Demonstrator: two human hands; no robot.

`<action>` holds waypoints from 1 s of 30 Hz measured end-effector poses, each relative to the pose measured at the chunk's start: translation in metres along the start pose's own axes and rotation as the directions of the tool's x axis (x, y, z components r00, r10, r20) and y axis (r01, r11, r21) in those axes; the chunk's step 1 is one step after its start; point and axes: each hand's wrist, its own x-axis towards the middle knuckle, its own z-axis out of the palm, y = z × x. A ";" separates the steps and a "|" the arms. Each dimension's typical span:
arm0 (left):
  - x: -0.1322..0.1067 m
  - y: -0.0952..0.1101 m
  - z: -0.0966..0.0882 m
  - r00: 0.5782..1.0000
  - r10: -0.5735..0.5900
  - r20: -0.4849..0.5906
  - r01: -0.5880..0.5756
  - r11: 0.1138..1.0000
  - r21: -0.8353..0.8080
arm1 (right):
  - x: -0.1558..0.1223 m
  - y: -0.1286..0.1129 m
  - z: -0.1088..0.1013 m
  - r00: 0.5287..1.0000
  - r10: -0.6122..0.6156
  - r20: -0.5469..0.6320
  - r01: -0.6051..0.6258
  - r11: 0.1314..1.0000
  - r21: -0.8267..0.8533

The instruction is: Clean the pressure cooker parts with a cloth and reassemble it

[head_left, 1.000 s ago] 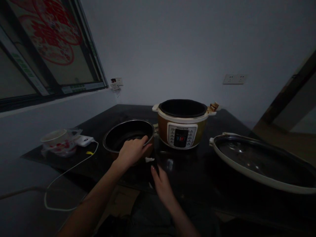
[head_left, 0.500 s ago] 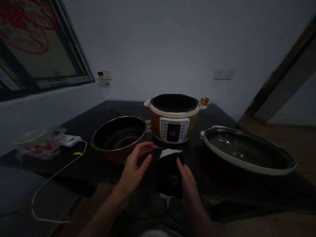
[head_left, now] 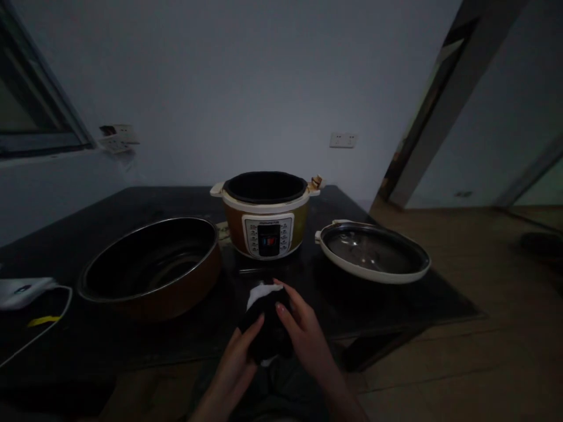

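Both hands hold a small dark pouch (head_left: pixel 266 334) with a white edge showing at its top, just in front of the dark table's near edge. My left hand (head_left: pixel 237 360) grips its lower left side with the fingers curled. My right hand (head_left: pixel 303 334) is wrapped over its right side and top. Behind them on the table stands an open brown electric cooker (head_left: pixel 266 214) with a white control panel. The cooker's loose inner pot (head_left: pixel 152 266) sits to the left, and its lid (head_left: pixel 373 252) lies upturned to the right.
The low dark table (head_left: pixel 396 293) ends at right over a wooden floor. At the far left lie a white charger box (head_left: pixel 20 291) and a white cable (head_left: pixel 44 328) with a yellow tag. Wall sockets (head_left: pixel 116 138) are mounted behind, and a doorway (head_left: pixel 440 105) opens at right.
My left hand left the inner pot's rim and joined the right hand on the dark pouch, which came up off the table. The view swung to the right.
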 end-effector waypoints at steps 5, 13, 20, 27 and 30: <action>0.005 0.002 0.007 0.999 -0.011 -0.051 0.010 1.000 -0.018 | -0.017 0.004 -0.051 0.992 0.065 -0.112 -0.065 0.998 0.006; 0.014 0.007 0.031 0.980 -0.175 0.093 0.187 0.971 -0.148 | -0.042 0.004 -0.171 0.785 0.127 -0.607 0.068 0.955 0.289; 0.036 0.002 0.097 0.917 -0.251 0.309 0.293 0.951 -0.099 | 0.003 -0.013 -0.210 0.676 0.090 -0.731 0.235 0.914 0.330; 0.065 -0.008 0.161 0.934 -0.165 0.317 0.207 0.973 -0.102 | 0.023 -0.020 -0.212 0.697 0.146 -0.702 0.135 0.935 0.328; 0.076 -0.014 0.176 0.929 -0.176 0.325 0.211 0.975 -0.076 | 0.026 -0.020 -0.217 0.698 0.168 -0.696 0.127 0.927 0.352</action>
